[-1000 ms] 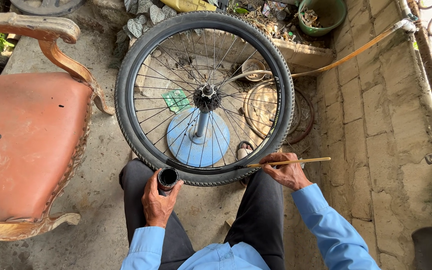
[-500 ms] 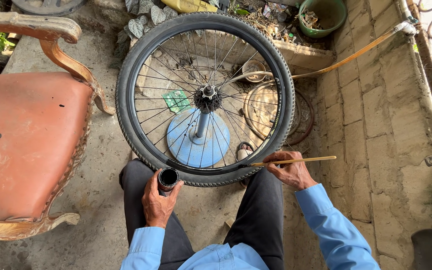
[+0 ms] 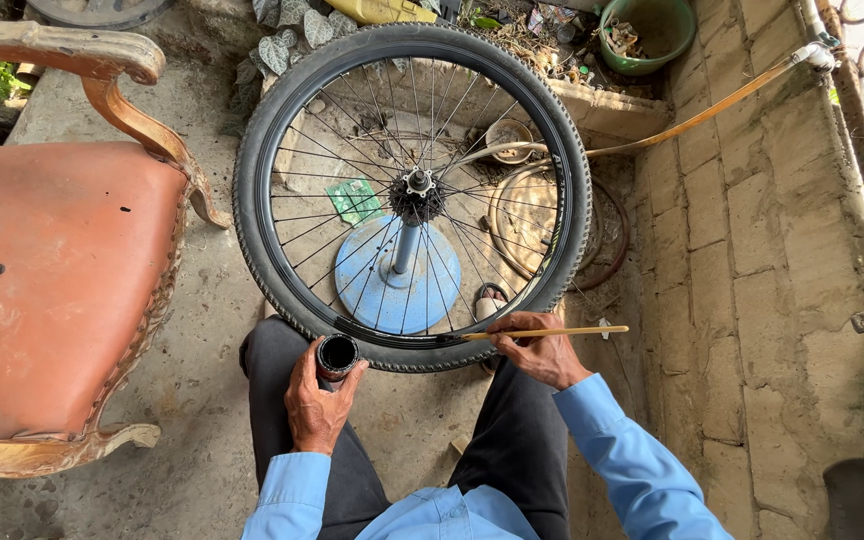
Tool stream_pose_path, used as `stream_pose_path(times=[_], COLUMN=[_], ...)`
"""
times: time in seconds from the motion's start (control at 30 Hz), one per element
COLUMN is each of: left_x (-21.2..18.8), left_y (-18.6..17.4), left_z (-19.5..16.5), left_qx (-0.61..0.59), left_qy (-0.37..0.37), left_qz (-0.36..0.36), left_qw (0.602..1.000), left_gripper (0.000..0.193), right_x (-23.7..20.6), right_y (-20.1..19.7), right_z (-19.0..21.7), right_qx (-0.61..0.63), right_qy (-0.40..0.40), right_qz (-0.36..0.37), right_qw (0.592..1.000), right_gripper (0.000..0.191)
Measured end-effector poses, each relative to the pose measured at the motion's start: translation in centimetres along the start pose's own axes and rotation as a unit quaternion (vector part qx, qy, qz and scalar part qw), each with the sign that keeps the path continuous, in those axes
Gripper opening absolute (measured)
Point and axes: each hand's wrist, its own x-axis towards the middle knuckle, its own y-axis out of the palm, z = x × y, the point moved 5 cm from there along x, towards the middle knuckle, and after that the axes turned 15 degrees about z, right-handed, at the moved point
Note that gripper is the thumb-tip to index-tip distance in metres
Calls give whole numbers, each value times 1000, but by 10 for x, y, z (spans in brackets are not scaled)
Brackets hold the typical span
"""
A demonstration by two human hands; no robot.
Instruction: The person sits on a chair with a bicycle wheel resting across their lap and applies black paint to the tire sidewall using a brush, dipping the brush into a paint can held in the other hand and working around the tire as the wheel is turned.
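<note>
Black rubber and thin steel spokes fill the middle of the view: a bicycle wheel (image 3: pixel 412 190) lies flat on a blue round-based stand (image 3: pixel 399 280), its hub at the centre and its near rim just in front of the seated person's knees. To the left stands a worn orange-brown chair (image 3: pixel 42 270) with carved wooden arms; a block wall (image 3: pixel 752 250) runs up the right, and a green pot (image 3: pixel 647 30) sits at the far edge. The left hand (image 3: pixel 314 405) is clenched around a small dark open-topped pot (image 3: pixel 337 355), held upright just beside the near edge of the tyre. The right hand (image 3: pixel 542 352) pinches a slender wooden brush (image 3: pixel 542 332), lying almost level, its dark tip touching the near rim where a black band shows. Done well, I judge, the stroke wants a light, even load, the tip kept on the rim and off the spokes, the wheel turned a little at a time, and the pot kept level and close so drips fall short.
</note>
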Motion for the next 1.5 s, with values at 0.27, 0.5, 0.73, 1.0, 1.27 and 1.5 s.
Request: stream_pose_path(times=[0.27,0.5,0.73,1.0,1.27,1.5], left_x=[-1,0,-4,-4,-4,-3], left_y=[-1,-3,-3,-2,-3,-3], left_z=[0,-3,-2,-1,-2,-2], left_qx=[-1,-2,-14,-8,-8,-5], left_qy=[3,5,-5,-4,-4,2], left_qz=[-1,-1,2,-1,-5,-5], left_qw=[1000,1000,1000,1000,1000,1000], left_gripper=[74,74,73,74,74,73], right_x=[0,-7,12,34,46,49], right_y=[0,-21,19,44,59,68], right_z=[-2,-5,-7,9,22,23], right_qx=[-21,-38,24,119,133,146], right_qy=[32,13,50,-41,-7,-13], right_qz=[1,-24,13,-5,-6,1], right_qw=[999,999,998,992,991,989], right_gripper=[24,24,22,20,25,27])
